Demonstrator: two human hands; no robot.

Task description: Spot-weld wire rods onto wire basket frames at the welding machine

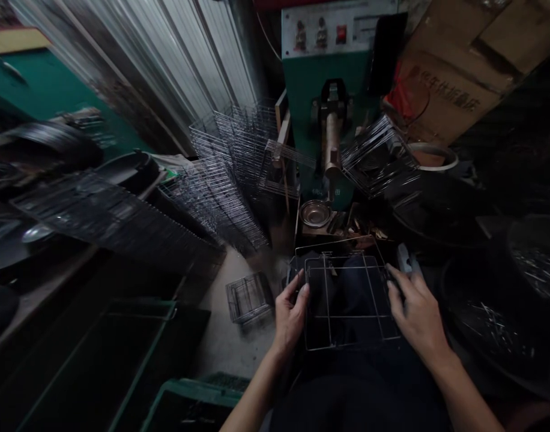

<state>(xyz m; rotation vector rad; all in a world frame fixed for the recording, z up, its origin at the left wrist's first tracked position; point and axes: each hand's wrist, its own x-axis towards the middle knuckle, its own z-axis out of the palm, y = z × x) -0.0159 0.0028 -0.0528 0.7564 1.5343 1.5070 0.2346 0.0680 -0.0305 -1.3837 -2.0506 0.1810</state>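
A rectangular wire frame (328, 294) with a few crossing wires lies over the person's lap, between both hands. My left hand (290, 315) grips its left side, the thumb on the near face and the fingers curled behind. On the opposite side my right hand (417, 309) has its thumb and fingers closed around the frame's right edge. Beyond the frame stands a green machine (302, 108) with a metal arm (332, 141); a small round metal dish (315, 213) sits at its foot.
Stacked wire grids (221, 192) lean left of the machine. A small wire basket (248, 298) rests on the floor. Green crates (198, 393) stand at lower left. At right are a wire rack (378, 157), dark tubs with metal pieces (495, 324) and a cardboard box (441, 99).
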